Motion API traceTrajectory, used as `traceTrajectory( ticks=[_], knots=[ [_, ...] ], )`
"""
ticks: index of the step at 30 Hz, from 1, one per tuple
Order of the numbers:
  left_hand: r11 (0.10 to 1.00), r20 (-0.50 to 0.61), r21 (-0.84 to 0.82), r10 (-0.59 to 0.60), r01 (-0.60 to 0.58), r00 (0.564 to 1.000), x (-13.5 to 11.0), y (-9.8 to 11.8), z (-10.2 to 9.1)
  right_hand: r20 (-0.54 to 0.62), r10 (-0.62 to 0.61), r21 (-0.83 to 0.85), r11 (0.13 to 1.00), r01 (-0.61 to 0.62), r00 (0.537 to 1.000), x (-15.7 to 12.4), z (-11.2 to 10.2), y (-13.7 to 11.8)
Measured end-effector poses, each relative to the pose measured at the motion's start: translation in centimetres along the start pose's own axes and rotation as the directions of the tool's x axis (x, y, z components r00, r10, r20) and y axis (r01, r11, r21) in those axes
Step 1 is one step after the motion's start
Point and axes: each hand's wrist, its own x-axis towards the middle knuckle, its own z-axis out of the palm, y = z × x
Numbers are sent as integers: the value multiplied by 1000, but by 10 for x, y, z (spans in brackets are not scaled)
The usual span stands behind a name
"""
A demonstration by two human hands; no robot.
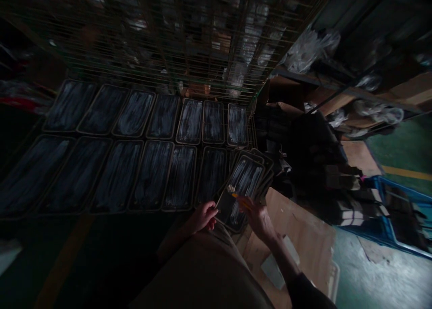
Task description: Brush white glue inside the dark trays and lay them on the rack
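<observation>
My left hand (204, 216) grips the near left edge of a dark rectangular panel (241, 185) streaked with white, the top one of a small stack. My right hand (257, 216) is closed on a small brush with an orange handle (240, 200), its pale tip resting on the panel's lower part. Two rows of several similar dark panels with white streaks (151, 174) lie flat in front of me, spread to the left.
A wire mesh rack (189, 38) stands behind the panels. A brown cardboard box (297, 230) sits under my right arm. Dark clutter and boxes (313, 156) fill the right, with a blue frame (388, 228) on the green floor.
</observation>
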Motion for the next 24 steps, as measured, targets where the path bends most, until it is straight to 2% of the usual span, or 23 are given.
traceTrajectory(
  ticks=[5,10,13,18,21,24],
  knots=[
    [999,0,39,-23,23,1000,0,4,1,67,93,205,973,-105,993,-49,18,-12],
    [996,21,63,-66,65,998,-2,9,3,108,182,378,902,-210,977,-77,26,-10],
    [996,6,69,-50,50,999,-5,10,5,68,235,465,852,-239,970,-76,19,-5],
    [991,-61,125,-34,41,998,-7,13,7,-154,304,511,839,-188,940,-49,15,-1],
    [988,-68,146,-31,41,997,-7,15,8,-132,265,487,856,-170,955,-47,26,-2],
    [990,-55,137,-11,18,998,-8,16,8,-53,226,496,851,-171,973,-63,38,-3]
  ],
)
